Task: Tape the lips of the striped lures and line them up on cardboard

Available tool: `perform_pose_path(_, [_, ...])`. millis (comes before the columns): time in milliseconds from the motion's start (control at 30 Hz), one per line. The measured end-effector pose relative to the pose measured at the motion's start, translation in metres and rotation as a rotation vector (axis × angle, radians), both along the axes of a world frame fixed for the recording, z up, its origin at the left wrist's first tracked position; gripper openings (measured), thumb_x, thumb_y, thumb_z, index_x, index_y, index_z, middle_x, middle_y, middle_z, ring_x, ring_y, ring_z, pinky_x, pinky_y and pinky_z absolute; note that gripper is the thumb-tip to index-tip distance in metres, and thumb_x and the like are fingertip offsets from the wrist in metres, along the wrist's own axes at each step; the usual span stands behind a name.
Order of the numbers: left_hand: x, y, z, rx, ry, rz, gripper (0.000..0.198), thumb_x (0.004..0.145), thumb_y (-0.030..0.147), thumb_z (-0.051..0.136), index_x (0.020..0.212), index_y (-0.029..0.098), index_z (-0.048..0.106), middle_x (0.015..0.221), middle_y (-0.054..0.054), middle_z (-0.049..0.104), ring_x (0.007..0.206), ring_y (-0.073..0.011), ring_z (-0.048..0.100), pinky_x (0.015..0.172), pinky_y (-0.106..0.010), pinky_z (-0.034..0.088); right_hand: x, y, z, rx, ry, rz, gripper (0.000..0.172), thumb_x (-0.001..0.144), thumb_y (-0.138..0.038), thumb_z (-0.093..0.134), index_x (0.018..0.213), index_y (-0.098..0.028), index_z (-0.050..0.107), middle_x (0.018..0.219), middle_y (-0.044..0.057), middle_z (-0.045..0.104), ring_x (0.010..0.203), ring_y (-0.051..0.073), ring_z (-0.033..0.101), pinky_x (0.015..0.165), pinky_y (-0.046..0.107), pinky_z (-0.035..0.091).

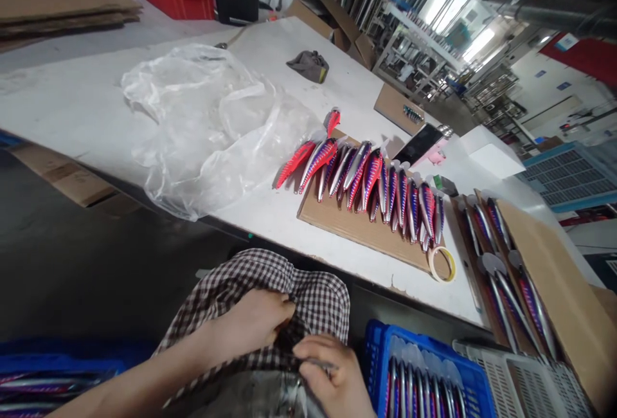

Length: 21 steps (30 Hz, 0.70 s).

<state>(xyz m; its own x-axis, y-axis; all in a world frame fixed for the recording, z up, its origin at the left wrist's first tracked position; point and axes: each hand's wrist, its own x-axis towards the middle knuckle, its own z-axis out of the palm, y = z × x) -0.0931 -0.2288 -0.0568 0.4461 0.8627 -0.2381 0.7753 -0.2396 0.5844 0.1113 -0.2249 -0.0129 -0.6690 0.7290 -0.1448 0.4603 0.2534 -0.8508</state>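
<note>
Both hands are low in front of my body, over a brown-and-white checked cloth [219, 286] on my lap. My left hand [258, 318] is closed, its fingers curled down towards a dark spot in the cloth; what they grip is hidden. Just to its right, my right hand [332, 366] pinches something thin and dark between thumb and fingers, too unclear to name. Beyond them on the table, red, purple and silver fishing lures [371, 177] with clear lips lie in a row, mostly on a cardboard sheet [337, 220].
A crumpled clear plastic bag [207, 122] covers the white table's [62, 96] left part. A tape roll [442, 264] lies near the front edge, with a phone [417, 146] behind. Blue crates [434, 347] of lures stand at lower right and lower left [62, 365].
</note>
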Motion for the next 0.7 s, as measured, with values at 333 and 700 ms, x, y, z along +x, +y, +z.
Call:
perform_pose_path(333, [-0.004,0.0,0.01,0.012,-0.04,0.101,0.023,0.07,0.006,0.046,0.08,0.023,0.058,0.076,0.0,0.066,0.07,-0.0184,0.062,0.063,-0.025,0.042,-0.022,-0.012,-0.024,0.305,-0.508,0.221,0.062,0.06,-0.002,0.053,0.12,-0.018,0.062,0.091,0.009,0.075,0.068,0.027,0.073,0.061,0.029,0.058])
perform_pose_path(700, [0.007,-0.01,-0.004,0.0,-0.158,0.116,0.025,0.072,0.007,0.041,0.076,0.024,0.059,0.079,-0.001,0.066,0.07,-0.0184,0.062,0.064,-0.026,0.044,0.0,0.005,-0.031,0.237,-0.145,-0.117,0.055,0.065,-0.005,0.06,0.116,-0.027,0.065,0.112,0.004,0.07,0.1,0.025,0.068,0.087,0.032,0.054])
